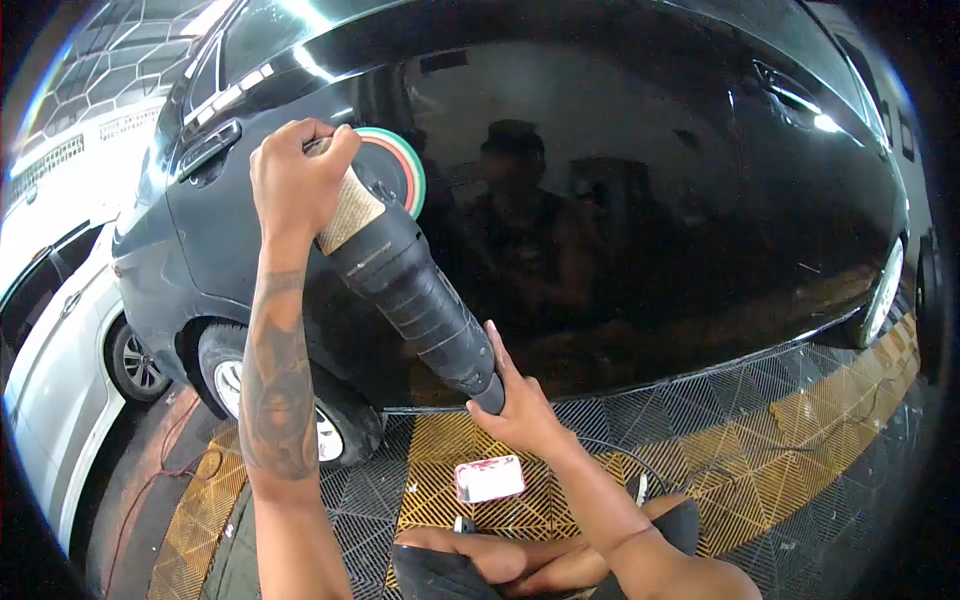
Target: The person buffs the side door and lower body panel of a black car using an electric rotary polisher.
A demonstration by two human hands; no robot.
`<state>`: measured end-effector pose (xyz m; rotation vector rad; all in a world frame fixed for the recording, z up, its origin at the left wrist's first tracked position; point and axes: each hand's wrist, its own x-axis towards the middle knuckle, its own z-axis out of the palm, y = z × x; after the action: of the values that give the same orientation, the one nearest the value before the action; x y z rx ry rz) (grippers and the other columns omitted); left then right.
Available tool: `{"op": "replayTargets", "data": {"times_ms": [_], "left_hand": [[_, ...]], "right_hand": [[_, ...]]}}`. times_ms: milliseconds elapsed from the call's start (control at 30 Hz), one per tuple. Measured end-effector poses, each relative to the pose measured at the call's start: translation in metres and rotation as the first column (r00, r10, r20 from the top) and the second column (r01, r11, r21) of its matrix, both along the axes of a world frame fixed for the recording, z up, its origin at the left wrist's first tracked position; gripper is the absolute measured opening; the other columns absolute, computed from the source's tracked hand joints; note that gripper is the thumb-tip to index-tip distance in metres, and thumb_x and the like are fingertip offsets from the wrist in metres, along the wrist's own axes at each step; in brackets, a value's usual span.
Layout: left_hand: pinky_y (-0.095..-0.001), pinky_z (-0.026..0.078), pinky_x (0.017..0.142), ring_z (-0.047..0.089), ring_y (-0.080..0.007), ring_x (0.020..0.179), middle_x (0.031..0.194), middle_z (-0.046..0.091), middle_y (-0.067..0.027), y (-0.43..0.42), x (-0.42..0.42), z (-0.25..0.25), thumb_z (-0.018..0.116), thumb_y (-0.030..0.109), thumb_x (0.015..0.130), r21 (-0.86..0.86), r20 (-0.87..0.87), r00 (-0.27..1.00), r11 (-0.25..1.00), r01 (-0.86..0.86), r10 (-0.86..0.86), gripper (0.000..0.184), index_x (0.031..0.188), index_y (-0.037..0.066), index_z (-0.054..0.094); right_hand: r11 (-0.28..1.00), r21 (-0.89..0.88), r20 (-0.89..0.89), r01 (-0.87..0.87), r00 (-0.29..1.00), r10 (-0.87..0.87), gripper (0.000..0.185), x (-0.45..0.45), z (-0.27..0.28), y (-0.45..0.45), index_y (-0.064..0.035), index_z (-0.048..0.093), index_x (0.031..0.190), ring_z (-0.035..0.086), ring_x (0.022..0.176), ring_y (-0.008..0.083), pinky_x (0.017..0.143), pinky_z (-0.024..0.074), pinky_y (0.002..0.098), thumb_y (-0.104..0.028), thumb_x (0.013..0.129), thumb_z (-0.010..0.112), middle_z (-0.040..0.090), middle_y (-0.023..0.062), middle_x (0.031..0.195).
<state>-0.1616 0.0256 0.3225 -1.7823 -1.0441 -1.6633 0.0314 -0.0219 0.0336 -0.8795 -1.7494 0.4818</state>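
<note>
A person's two hands are holding a black polisher [420, 310] up to the side of a black car [680, 280]. The left hand [300, 178] is curling in a fist over the tool's front end, high on the car's side; the right hand [520, 405] is wrapping around its narrow tail, near the car's lower edge, with one digit lying along the body.

The pad [413, 165], edged in green and orange, is facing the car and seems to be lying against it; contact is hidden, and whether it is spinning cannot be told. A handle [208, 150] is sitting on the car's side, left of the pad. Below the car, a white, red-edged object [490, 480] is resting on the floor [430, 445], and a cord [640, 462] is trailing.

Uneven pressure from the hands could be tipping the pad onto its rim and marking the car. Straying left could be bringing it against the handle; a snagging cord could be jerking the tail.
</note>
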Motion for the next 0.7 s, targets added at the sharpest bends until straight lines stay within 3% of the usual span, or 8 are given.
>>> {"op": "replayTargets", "data": {"times_ms": [67, 133, 433, 600, 700], "left_hand": [[-0.0397, 0.055, 0.078, 0.071, -0.036, 0.076, 0.08, 0.072, -0.0199, -0.002, 0.009, -0.004, 0.069, 0.036, 0.073, -0.021, -0.006, 1.0, 1.0, 0.008, -0.008, 0.038, 0.084, 0.001, 0.077], [-0.04, 0.055, 0.078, 0.071, -0.0359, 0.077, 0.081, 0.072, -0.0195, -0.009, 0.031, -0.004, 0.068, 0.036, 0.073, -0.045, -0.016, 1.0, 0.999, 0.02, -0.021, 0.038, 0.084, 0.0, 0.077], [-0.0407, 0.054, 0.078, 0.071, -0.0363, 0.078, 0.082, 0.072, -0.018, -0.017, 0.152, -0.005, 0.07, 0.037, 0.078, 0.071, -0.173, 0.98, 0.992, 0.108, -0.094, 0.035, 0.083, 0.003, 0.077], [-0.0425, 0.055, 0.079, 0.07, -0.038, 0.08, 0.083, 0.072, -0.0185, -0.025, 0.228, -0.007, 0.069, 0.039, 0.077, 0.07, -0.224, 0.96, 0.98, 0.185, -0.165, 0.036, 0.081, 0.004, 0.077], [-0.0439, 0.056, 0.078, 0.071, -0.0382, 0.079, 0.082, 0.073, -0.019, -0.034, 0.272, -0.011, 0.069, 0.041, 0.076, 0.053, -0.257, 0.945, 0.973, 0.223, -0.203, 0.037, 0.079, 0.005, 0.077]], "right_hand": [[1.0, 0.008, -0.015, 0.017, 1.0, -0.017, 0.107, 0.007, -0.003, -0.005, -0.0188, 0.0, 0.163, 0.068, 0.089, 0.0523, 0.086, 0.0557, 0.0541, -0.018, 0.082, 0.07, 0.07, 0.0321, 0.103], [0.981, -0.186, 0.002, 0.062, 0.998, -0.063, 0.106, 0.02, 0.001, -0.017, -0.0151, 0.005, 0.163, 0.062, 0.116, 0.0497, 0.106, 0.0478, 0.0475, -0.018, 0.081, 0.072, 0.062, 0.0287, 0.132], [0.965, -0.103, -0.105, 0.243, 0.962, -0.254, 0.113, 0.087, -0.012, -0.048, -0.0167, 0.004, 0.164, 0.064, 0.115, 0.0472, 0.105, 0.0489, 0.049, -0.034, 0.081, 0.079, 0.065, 0.0274, 0.129], [0.952, -0.133, -0.21, 0.277, 0.93, -0.3, 0.111, 0.132, -0.026, -0.055, -0.0157, 0.007, 0.164, 0.063, 0.12, 0.0436, 0.105, 0.0486, 0.0456, -0.03, 0.08, 0.079, 0.066, 0.0253, 0.128], [0.945, -0.128, -0.28, 0.303, 0.903, -0.327, 0.108, 0.159, -0.035, -0.057, -0.0144, 0.013, 0.163, 0.065, 0.121, 0.0368, 0.104, 0.0491, 0.0416, -0.019, 0.079, 0.081, 0.067, 0.0229, 0.13]]}}
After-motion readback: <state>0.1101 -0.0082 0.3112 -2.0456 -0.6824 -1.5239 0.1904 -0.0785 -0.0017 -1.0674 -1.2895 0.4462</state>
